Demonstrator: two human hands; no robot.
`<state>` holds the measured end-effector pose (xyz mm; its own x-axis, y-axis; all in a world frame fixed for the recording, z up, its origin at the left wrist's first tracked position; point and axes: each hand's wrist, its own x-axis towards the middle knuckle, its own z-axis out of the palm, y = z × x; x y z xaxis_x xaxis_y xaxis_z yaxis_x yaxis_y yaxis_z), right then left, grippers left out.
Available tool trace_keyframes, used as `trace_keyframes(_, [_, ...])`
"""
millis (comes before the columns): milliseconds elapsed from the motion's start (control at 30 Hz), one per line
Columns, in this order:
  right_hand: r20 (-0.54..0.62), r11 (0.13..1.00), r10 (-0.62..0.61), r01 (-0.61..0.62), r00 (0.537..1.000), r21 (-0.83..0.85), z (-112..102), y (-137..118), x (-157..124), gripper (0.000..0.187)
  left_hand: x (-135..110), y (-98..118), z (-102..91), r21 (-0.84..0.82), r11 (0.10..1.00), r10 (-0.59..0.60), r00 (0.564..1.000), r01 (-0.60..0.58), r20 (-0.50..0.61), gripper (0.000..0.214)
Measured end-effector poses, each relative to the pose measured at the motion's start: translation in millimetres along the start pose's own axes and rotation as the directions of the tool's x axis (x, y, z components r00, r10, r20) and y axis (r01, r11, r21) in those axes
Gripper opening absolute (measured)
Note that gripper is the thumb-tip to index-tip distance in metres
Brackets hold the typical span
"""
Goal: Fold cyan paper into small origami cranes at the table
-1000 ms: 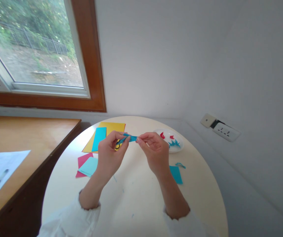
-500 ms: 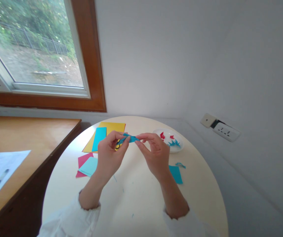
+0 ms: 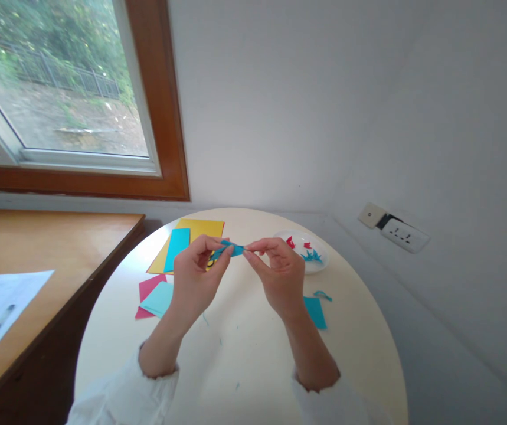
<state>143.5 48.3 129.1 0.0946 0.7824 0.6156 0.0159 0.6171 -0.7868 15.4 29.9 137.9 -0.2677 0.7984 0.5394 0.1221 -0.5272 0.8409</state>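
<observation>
Between my two hands, raised over the round table, is a small piece of folded blue paper (image 3: pixel 237 250). My left hand (image 3: pixel 199 271) pinches its left part between thumb and fingers. The thumb and index finger of my right hand (image 3: pixel 281 273) close on its right tip. Fingertips cover parts of the folds. Behind my left fingers, scissors with yellow and black handles (image 3: pixel 211 260) show only in part. Beyond my right hand stands a white plate (image 3: pixel 280 234) with small folded red paper pieces (image 3: pixel 291 242) and several spiky blue ones (image 3: pixel 312 256).
Yellow sheets (image 3: pixel 204 227) with a blue paper rectangle (image 3: pixel 176 249) lie at the table's back left. Nearer are pink paper (image 3: pixel 149 288) and pale blue paper (image 3: pixel 158 298). A blue square (image 3: pixel 315 313) and a curled scrap (image 3: pixel 323 296) lie right. Left is a wooden desk (image 3: pixel 80 236).
My right fingertips have shifted very slightly on the right tip of the blue paper. Both hands otherwise keep their place, and the table things stay put.
</observation>
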Motion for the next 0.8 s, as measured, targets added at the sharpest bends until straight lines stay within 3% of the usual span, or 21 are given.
trace_keyframes(400, [0.019, 0.996, 0.053, -0.054, 0.998, 0.074, -1.1, 0.3, 1.5, 0.009, 1.8, -0.9, -0.6, -0.012, 1.000, -0.003, 1.000, 0.003, 0.012, 0.010])
trace_keyframes(600, [0.090, 0.980, 0.115, -0.128, 0.989, 0.150, -4.2, -1.2, 3.6, 0.009, 4.5, -0.7, -2.1, -0.017, 0.999, 0.028, 0.999, -0.029, -0.038, 0.010])
trace_keyframes(800, [0.075, 0.982, 0.121, -0.130, 0.990, 0.135, -4.0, -0.9, 3.8, 0.013, 3.8, -4.2, 0.0, -0.020, 0.999, 0.041, 0.998, -0.042, -0.049, 0.010])
